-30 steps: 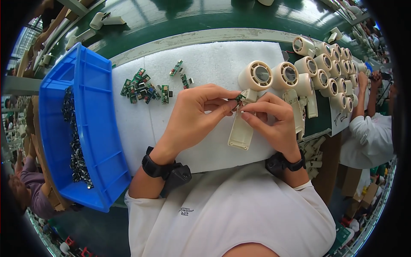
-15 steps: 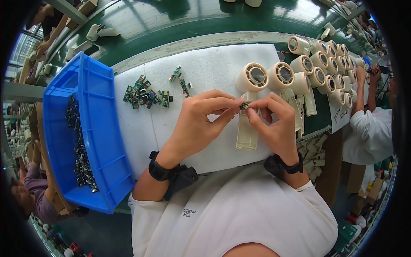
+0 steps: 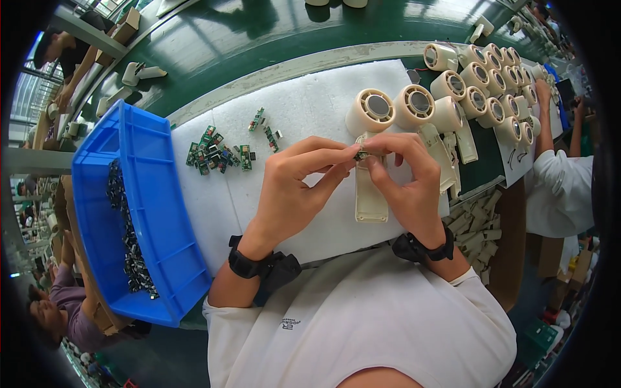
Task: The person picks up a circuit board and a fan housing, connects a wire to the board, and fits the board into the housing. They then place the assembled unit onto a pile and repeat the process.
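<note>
A small green circuit board [image 3: 361, 155] sits between the fingertips of both hands. My left hand [image 3: 301, 184] pinches it from the left, while my right hand [image 3: 411, 174] has thumb and fingers closed on its other side. Just below and behind the board lies a cream handheld-fan body, its round head [image 3: 371, 111] pointing away from me and its open handle shell [image 3: 371, 197] toward me. My fingers cover the neck between them. Whether the board touches the shell, I cannot tell.
A white foam sheet [image 3: 297, 107] covers the bench, bearing a pile of loose circuit boards [image 3: 213, 152]. At left stands a blue bin [image 3: 158, 213] with many small dark parts [image 3: 132, 246]. Rows of cream fan bodies [image 3: 475, 77] stand at right; cream shells [image 3: 475, 226] fill a box below. Co-workers sit at both sides.
Both hands stay together on the circuit board, with slight finger shifts. The whole view has moved a little, so the bench appears somewhat higher and the bin slightly further right.
</note>
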Demonstrator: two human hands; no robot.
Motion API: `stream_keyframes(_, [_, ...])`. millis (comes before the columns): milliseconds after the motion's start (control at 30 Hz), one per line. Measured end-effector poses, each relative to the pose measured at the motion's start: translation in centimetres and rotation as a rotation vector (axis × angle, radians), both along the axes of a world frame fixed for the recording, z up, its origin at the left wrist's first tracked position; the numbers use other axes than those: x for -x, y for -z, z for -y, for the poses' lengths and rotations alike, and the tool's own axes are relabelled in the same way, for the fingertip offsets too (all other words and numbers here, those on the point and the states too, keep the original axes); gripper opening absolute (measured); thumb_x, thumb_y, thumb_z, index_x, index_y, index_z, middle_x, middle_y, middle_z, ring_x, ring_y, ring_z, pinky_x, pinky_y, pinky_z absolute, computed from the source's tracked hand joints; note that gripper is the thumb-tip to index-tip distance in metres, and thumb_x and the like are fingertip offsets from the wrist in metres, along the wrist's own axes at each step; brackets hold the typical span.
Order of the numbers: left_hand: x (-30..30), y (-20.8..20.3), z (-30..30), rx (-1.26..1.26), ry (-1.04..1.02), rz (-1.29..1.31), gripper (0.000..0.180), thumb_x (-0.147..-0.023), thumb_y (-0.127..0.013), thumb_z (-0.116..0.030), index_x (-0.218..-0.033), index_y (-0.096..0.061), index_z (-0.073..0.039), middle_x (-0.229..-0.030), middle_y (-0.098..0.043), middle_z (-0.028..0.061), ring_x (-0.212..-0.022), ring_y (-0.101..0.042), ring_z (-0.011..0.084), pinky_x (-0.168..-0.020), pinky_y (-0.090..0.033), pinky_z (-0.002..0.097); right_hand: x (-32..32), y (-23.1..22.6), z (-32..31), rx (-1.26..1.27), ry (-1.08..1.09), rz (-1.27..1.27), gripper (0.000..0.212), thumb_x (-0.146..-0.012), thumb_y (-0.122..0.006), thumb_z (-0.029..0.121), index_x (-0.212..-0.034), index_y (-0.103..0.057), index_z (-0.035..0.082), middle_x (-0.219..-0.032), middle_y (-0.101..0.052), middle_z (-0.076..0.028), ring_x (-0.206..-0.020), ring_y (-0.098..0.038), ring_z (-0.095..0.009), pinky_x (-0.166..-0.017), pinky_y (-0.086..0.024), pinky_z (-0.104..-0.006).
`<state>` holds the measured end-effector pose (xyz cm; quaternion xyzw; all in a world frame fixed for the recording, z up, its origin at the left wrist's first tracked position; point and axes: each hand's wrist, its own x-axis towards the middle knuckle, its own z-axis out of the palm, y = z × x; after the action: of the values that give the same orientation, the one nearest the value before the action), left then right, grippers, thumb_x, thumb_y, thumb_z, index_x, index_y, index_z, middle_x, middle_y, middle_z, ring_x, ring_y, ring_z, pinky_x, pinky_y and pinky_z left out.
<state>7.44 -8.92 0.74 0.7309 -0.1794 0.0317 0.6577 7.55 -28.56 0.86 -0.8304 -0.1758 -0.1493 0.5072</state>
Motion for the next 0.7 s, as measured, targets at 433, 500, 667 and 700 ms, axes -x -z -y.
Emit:
stream_keyframes(433, [5.5, -0.1, 3.4, -0.404, -0.392, 0.201, 0.034, -0.083, -0.071, 0.013, -0.114, -0.074, -0.001, -0.102, -0.072, 0.0144, -0.086, -0.072, 0.0216, -0.077, -0.059, 0.0295, 2.4, 1.2, -0.4, -0.385, -0.034, -0.292, 0.031, -0.081, -0.077, 0.0, -0.11, -0.067, 0.005, -0.088, -0.077, -0.003, -0.078, -0.063, -0.004, -0.067, -0.043, -0.0213])
stream_keyframes(500, [6.5, 0.9, 4.3, -0.463, -0.482, 0.265, 0.034, -0.082, -0.071, 0.013, -0.114, -0.074, 0.0, -0.103, -0.071, 0.0156, -0.085, -0.072, 0.0227, -0.076, -0.059, 0.0301, 2.8, 1.3, -0.4, -0.428, -0.048, -0.277, 0.032, -0.08, -0.078, 0.0, -0.11, -0.068, 0.006, -0.088, -0.077, -0.003, -0.078, -0.063, -0.004, -0.065, -0.042, -0.0209])
stream_keyframes(667, [6.3, 1.1, 4.4, -0.56, -0.482, 0.269, 0.034, -0.082, -0.073, 0.013, -0.113, -0.074, 0.002, -0.106, -0.07, 0.0175, -0.087, -0.072, 0.0238, -0.077, -0.058, 0.0293, 3.6, 1.6, 0.0, -0.419, -0.111, -0.26, 0.032, -0.079, -0.08, 0.0, -0.108, -0.069, 0.006, -0.088, -0.078, -0.002, -0.075, -0.063, -0.006, -0.063, -0.046, -0.023])
stream_keyframes(700, [6.4, 1.3, 4.4, -0.572, -0.48, 0.267, 0.034, -0.082, -0.073, 0.013, -0.113, -0.074, 0.002, -0.106, -0.07, 0.0175, -0.087, -0.072, 0.0238, -0.077, -0.058, 0.0293, 3.4, 1.9, -0.1, -0.371, -0.08, -0.166, 0.031, -0.079, -0.08, 0.0, -0.108, -0.069, 0.006, -0.088, -0.078, -0.002, -0.074, -0.063, -0.007, -0.063, -0.047, -0.0236])
